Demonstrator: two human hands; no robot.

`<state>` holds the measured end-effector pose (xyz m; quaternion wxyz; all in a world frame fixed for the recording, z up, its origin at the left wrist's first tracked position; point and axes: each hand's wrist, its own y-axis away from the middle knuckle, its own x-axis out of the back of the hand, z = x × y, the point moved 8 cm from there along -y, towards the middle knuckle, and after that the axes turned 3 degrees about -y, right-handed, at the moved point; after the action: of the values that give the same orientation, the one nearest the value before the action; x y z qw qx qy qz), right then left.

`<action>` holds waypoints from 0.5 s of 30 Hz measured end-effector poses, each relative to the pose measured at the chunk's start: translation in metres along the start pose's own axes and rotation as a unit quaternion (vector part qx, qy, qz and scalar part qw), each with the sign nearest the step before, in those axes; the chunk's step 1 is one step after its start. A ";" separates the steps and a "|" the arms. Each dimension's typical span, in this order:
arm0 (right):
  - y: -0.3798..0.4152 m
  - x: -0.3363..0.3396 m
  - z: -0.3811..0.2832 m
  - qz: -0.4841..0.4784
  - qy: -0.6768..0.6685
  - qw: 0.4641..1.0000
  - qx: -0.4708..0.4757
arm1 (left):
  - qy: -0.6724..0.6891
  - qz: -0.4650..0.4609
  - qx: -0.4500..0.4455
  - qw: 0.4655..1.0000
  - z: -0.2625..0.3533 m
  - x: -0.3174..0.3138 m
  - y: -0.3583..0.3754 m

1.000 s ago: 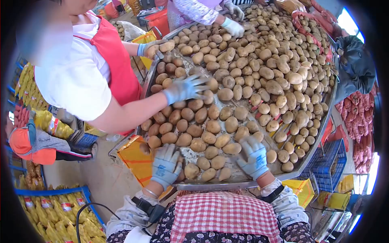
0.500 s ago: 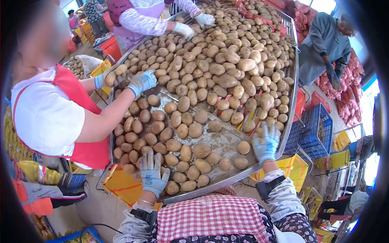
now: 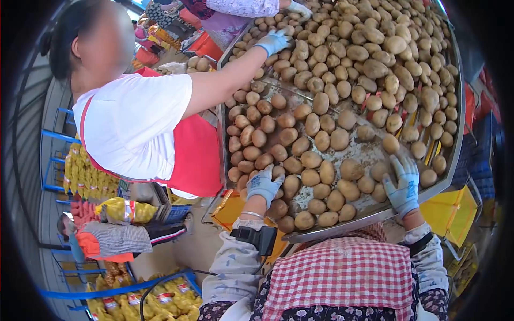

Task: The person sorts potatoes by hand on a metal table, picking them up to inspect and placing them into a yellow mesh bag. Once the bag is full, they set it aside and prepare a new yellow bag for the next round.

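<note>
My left hand (image 3: 263,185), in a pale blue and white work glove, lies over potatoes at the near left corner of the metal tray. Its fingers are stretched and slightly bent, partly hidden among the potatoes, with none seen gripped. My right hand (image 3: 404,184), gloved alike, is at the tray's near right side, fingers stretched and thumb apart. A brown potato (image 3: 380,171) lies just left of its thumb. Between my hands, a loose group of potatoes (image 3: 336,200) rests on the tray floor (image 3: 369,150). A large heap of potatoes (image 3: 364,53) covers the far part.
A co-worker in a red apron (image 3: 195,155) stands at the left, a gloved hand (image 3: 274,41) at the heap. Another person's sleeve (image 3: 241,6) shows beyond. A yellow crate (image 3: 450,211) stands at right below the metal rim (image 3: 342,223). Yellow sacks (image 3: 126,210) lie at left.
My view has swung left. My right hand has moved inward from the tray's right edge, closer to the loose potatoes. The co-worker's near arm now reaches farther over the heap.
</note>
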<state>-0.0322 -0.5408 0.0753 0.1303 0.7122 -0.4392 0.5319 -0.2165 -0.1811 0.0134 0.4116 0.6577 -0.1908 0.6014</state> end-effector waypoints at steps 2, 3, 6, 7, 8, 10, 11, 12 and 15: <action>0.002 0.009 -0.003 0.015 0.008 1.000 -0.007 | 0.030 -0.008 -0.017 0.999 0.008 -0.005 0.001; 0.003 0.011 -0.002 0.019 -0.015 1.000 0.014 | 0.041 -0.014 -0.003 0.999 0.007 -0.003 0.002; 0.005 0.014 0.005 -0.009 -0.167 0.986 -0.017 | 0.128 -0.061 0.052 0.989 0.030 0.025 0.013; -0.003 0.014 -0.005 -0.001 -0.329 0.943 -0.055 | 0.145 -0.062 0.041 0.987 0.050 0.029 0.015; -0.007 0.011 -0.020 0.004 -0.483 0.871 -0.094 | 0.244 0.018 -0.043 0.969 0.074 0.045 0.019; -0.014 -0.004 -0.048 -0.085 -0.696 0.684 -0.200 | 0.394 0.100 -0.255 0.877 0.135 0.076 0.042; -0.024 -0.001 -0.050 -0.085 -0.689 0.693 -0.194 | 0.386 0.113 -0.331 0.853 0.167 0.079 0.049; -0.031 -0.010 -0.059 -0.147 -0.737 0.625 -0.212 | 0.372 0.127 -0.406 0.825 0.189 0.082 0.054; -0.032 -0.025 -0.035 -0.206 -0.769 0.552 -0.249 | 0.082 0.203 -0.305 0.927 0.171 0.045 0.025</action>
<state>-0.0311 -0.4870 0.0766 0.0209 0.8599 -0.3285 -0.3900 -0.1177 -0.3167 0.0747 0.4760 0.3960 -0.4600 0.6364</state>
